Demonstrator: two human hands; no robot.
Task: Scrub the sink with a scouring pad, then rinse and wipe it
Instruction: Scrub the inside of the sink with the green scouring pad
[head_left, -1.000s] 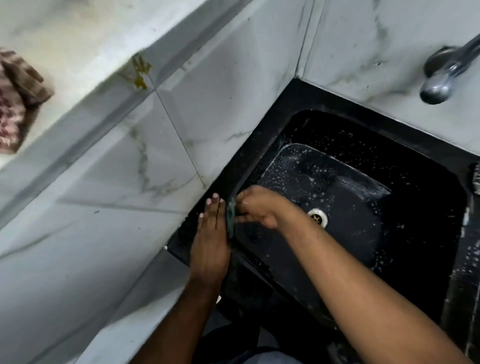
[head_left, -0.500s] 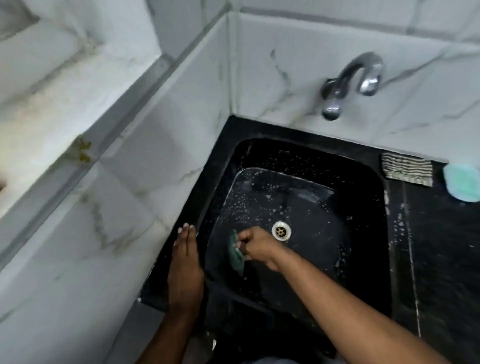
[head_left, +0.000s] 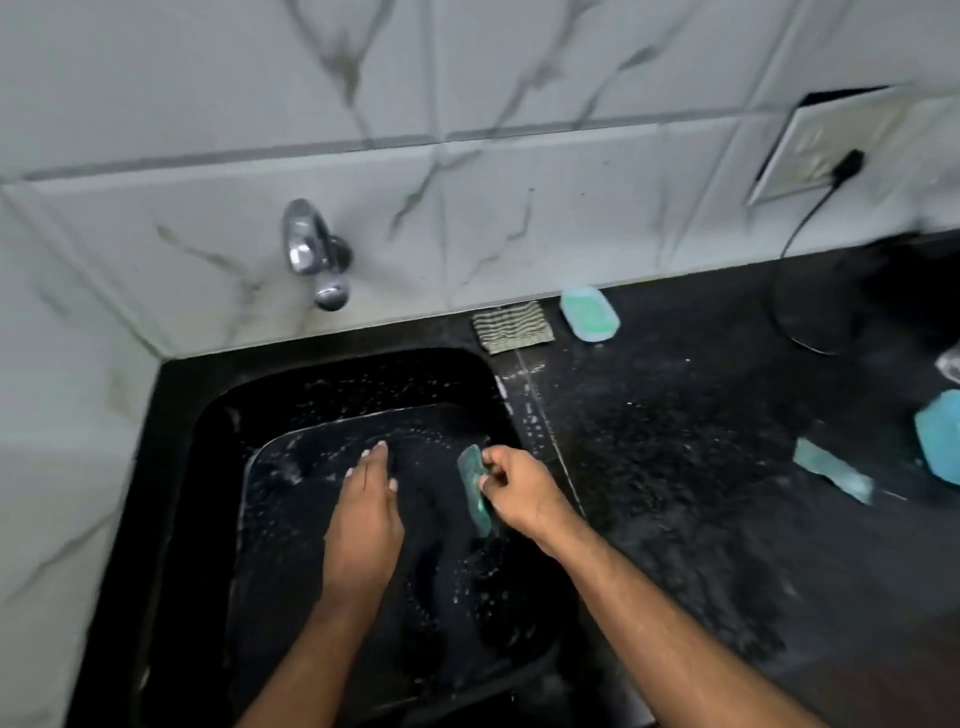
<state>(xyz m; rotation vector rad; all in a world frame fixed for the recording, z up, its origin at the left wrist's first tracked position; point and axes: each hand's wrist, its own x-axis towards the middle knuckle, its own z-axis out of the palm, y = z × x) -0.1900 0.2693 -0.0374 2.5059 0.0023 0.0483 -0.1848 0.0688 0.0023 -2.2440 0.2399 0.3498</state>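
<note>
Both hands work low inside the black sink (head_left: 176, 467). Nearest the middle, the left hand (head_left: 366, 512) lies flat with straight fingers, holding nothing, its palm seemingly resting on the wet basin floor, though contact is hard to judge. Just to its right, the right hand (head_left: 519, 491) pinches the green scouring pad (head_left: 475, 488) between curled fingers and thumb. That pad stands on edge, its long axis running from near to far, and sits between the two hands by the sink's right wall. Soap flecks dot the floor and walls, so scrubbing looks under way; the right hand alone is placed to carry the next stroke. Farther back, the tap (head_left: 314, 254) juts from the tiled wall, shut off, beyond and left of both hands, nearer the left.
</note>
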